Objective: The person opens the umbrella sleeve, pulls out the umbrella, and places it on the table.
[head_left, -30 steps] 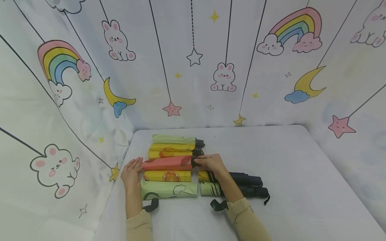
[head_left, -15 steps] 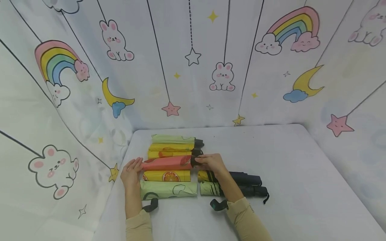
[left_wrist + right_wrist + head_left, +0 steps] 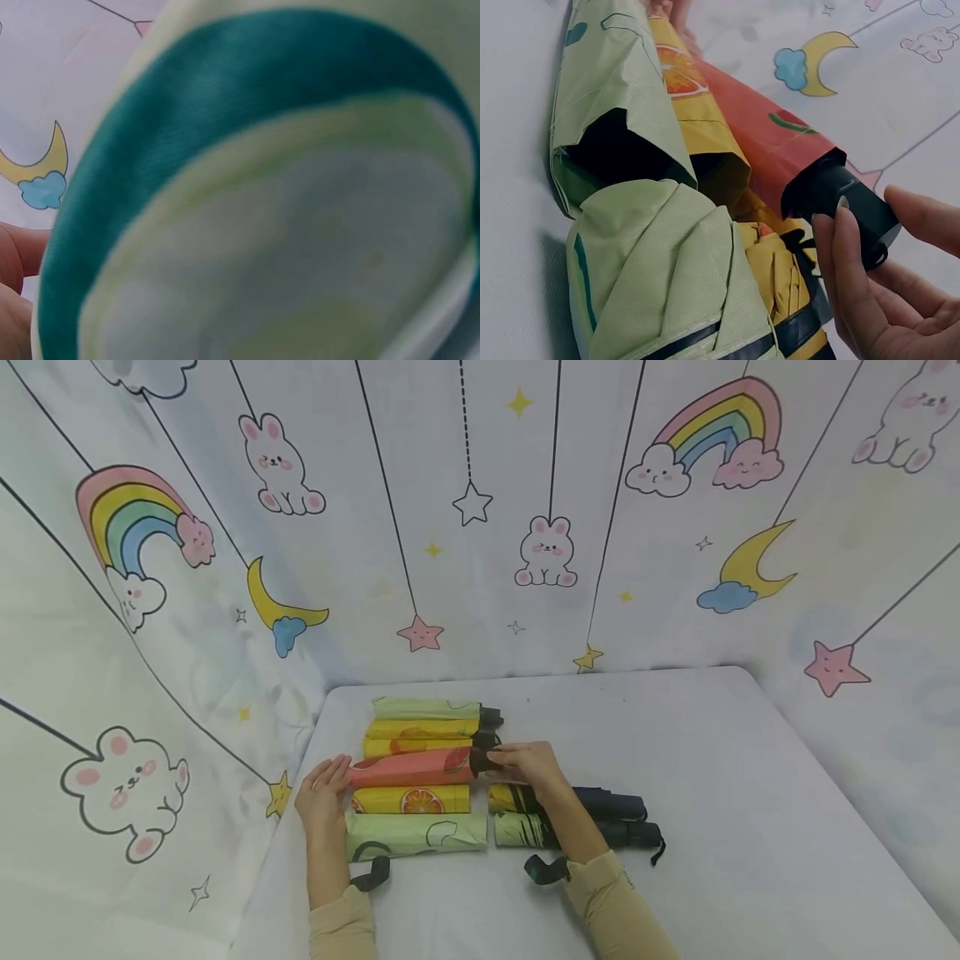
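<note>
A folding umbrella in a red sleeve (image 3: 412, 768) lies crosswise between both hands, its black handle (image 3: 847, 206) sticking out of the sleeve's right end. My right hand (image 3: 534, 770) pinches that handle between thumb and fingertips. At the sleeve's left end, my left hand (image 3: 322, 797) holds the red cloth; its grip is partly hidden. Nearer me lie a yellow sleeve (image 3: 442, 799) with orange slices and a pale green sleeve (image 3: 465, 833), their mouths gaping in the right wrist view. Green cloth (image 3: 255, 67) covers most of the left wrist view.
Right of these sleeves lie two folded umbrellas, one yellow and black (image 3: 600, 804), one green and black (image 3: 615, 835). Beyond the red one rest sleeved umbrellas, two yellow (image 3: 420, 727) and one pale green (image 3: 427, 707). A printed cloth wall (image 3: 480, 602) stands behind the white table (image 3: 675, 735).
The head view has shifted slightly. Both hands stay at the two ends of the red-sleeved umbrella, and nothing else has visibly moved.
</note>
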`<action>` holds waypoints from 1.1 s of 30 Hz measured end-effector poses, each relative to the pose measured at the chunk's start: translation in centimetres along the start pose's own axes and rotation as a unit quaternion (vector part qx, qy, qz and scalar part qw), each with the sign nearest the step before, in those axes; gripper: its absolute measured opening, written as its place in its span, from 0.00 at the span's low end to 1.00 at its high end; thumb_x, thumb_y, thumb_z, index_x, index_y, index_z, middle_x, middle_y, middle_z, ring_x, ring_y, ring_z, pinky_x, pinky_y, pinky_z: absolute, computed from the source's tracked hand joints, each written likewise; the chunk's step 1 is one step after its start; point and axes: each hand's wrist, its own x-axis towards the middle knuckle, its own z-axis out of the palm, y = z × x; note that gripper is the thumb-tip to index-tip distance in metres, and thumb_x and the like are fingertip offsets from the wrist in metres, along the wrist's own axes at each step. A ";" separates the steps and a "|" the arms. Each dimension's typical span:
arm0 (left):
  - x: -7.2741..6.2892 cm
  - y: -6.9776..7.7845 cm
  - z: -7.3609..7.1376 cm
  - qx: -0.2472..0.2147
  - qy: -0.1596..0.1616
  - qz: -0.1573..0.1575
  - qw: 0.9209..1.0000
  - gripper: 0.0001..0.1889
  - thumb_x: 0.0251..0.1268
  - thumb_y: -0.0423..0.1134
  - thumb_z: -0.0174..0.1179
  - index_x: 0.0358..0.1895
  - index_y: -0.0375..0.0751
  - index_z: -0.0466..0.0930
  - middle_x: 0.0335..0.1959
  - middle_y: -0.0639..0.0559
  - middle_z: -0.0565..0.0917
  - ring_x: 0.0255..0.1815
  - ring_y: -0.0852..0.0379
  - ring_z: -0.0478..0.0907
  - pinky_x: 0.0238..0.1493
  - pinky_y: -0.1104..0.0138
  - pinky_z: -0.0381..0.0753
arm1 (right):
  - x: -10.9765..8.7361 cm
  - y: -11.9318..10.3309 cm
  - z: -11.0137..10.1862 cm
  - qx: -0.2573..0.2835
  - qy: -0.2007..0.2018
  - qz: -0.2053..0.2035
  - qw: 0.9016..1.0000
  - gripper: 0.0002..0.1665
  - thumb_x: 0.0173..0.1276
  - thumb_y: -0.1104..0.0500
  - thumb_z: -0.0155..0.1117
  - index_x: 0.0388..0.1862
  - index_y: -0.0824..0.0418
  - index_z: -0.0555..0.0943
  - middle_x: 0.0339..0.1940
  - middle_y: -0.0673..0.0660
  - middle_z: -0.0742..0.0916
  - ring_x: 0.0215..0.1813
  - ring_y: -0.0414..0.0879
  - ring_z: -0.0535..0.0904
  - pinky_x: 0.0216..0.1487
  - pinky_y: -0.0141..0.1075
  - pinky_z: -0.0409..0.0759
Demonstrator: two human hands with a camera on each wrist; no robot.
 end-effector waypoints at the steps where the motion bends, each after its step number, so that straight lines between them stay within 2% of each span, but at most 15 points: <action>1: 0.0 0.1 0.0 -0.001 0.001 -0.001 1.000 0.27 0.71 0.16 0.57 0.71 0.28 0.66 0.68 0.34 0.79 0.65 0.46 0.81 0.58 0.66 0.84 | -0.1 0.0 -0.1 -0.006 0.000 0.000 1.000 0.29 0.61 0.54 0.82 0.57 0.70 0.86 0.53 0.66 0.90 0.42 0.53 0.92 0.53 0.43 0.90; 9: -0.1 0.1 0.1 0.012 0.002 0.000 1.000 0.25 0.70 0.15 0.56 0.68 0.30 0.68 0.69 0.33 0.78 0.66 0.46 0.81 0.58 0.66 0.85 | -0.4 -0.3 -0.4 -0.012 -0.003 -0.005 1.000 0.34 0.63 0.54 0.81 0.61 0.73 0.83 0.53 0.66 0.89 0.41 0.53 0.92 0.51 0.45 0.90; 20: 0.2 -0.2 -0.1 -0.001 0.003 0.003 1.000 0.22 0.71 0.16 0.56 0.65 0.30 0.70 0.64 0.36 0.82 0.63 0.47 0.83 0.56 0.66 0.86 | -0.4 -0.4 -0.8 -0.002 0.004 0.002 1.000 0.29 0.63 0.56 0.80 0.58 0.71 0.85 0.53 0.66 0.90 0.42 0.54 0.92 0.53 0.45 0.89; 24: 0.4 -0.5 -0.3 -0.008 0.003 0.006 1.000 0.22 0.73 0.18 0.55 0.68 0.29 0.69 0.63 0.37 0.83 0.62 0.48 0.84 0.56 0.67 0.85 | -0.6 -0.4 -1.0 -0.003 0.005 0.001 1.000 0.31 0.64 0.56 0.80 0.60 0.73 0.84 0.54 0.67 0.89 0.42 0.54 0.92 0.61 0.49 0.85; 28: 0.5 -0.6 -0.3 -0.008 0.001 0.002 1.000 0.24 0.74 0.19 0.55 0.71 0.28 0.66 0.63 0.39 0.84 0.62 0.49 0.84 0.56 0.67 0.85 | -0.6 -0.3 -1.2 -0.009 0.006 -0.005 1.000 0.32 0.63 0.54 0.80 0.60 0.72 0.84 0.54 0.65 0.89 0.42 0.54 0.92 0.71 0.53 0.76; 33: 0.6 -0.5 -0.2 -0.006 0.003 -0.002 1.000 0.26 0.74 0.20 0.56 0.72 0.28 0.65 0.64 0.39 0.83 0.64 0.48 0.83 0.55 0.68 0.86 | -0.8 -0.4 -1.4 -0.007 0.013 -0.012 1.000 0.31 0.63 0.54 0.80 0.59 0.71 0.85 0.54 0.66 0.89 0.42 0.55 0.92 0.74 0.55 0.72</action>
